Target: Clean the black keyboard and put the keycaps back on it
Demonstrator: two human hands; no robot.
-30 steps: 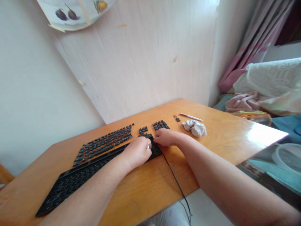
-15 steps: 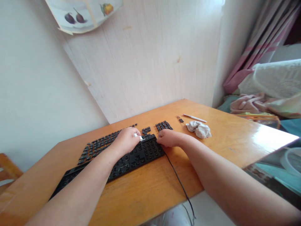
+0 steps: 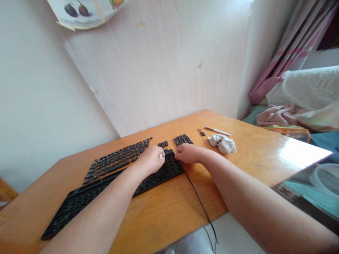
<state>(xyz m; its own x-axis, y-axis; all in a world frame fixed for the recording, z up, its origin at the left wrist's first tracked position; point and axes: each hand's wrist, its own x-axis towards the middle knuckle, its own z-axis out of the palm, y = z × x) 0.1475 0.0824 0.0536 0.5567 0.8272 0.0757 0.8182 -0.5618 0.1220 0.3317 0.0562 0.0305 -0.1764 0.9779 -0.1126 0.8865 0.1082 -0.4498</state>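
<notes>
Wood table (image 3: pixel 164 213), near side: black cord (image 3: pixel 197 195) runs from R end of keyboard (kbd.) (image 3: pixel 87 197) over near edge. Kbd. lies flat mid-table, L end nearest, R end farther off, key sockets exposed.

L hand (image 3: pixel 150 158): over R half of kbd., fingers curled closed on small white scrap (image 3: pixel 161 154); only a bit shows, material can't be told. Contact w/ kbd. not clear.

R hand (image 3: pixel 186 153): at far R corner of kbd., touching; fingers bent in, nearly closed. Fingertips hidden, so can't tell if corner is gripped.

Beyond kbd., loose black parts in 3 grps.: main key caps (image 3: pixel 113 158) in rows at L; small cap cluster (image 3: pixel 162 144) just beyond L hand; number-pad caps (image 3: pixel 182 139) just beyond R hand.

Far R of hands: crumpled white cloth (image 3: pixel 222 143); small dark piece (image 3: pixel 202 133) just L of it; white pen (image 3: pixel 218 131) just beyond, lying at a slant.

Far side: pale wall panel (image 3: pixel 164 70) behind table; fruit picture (image 3: pixel 87 12) at upper L.
</notes>
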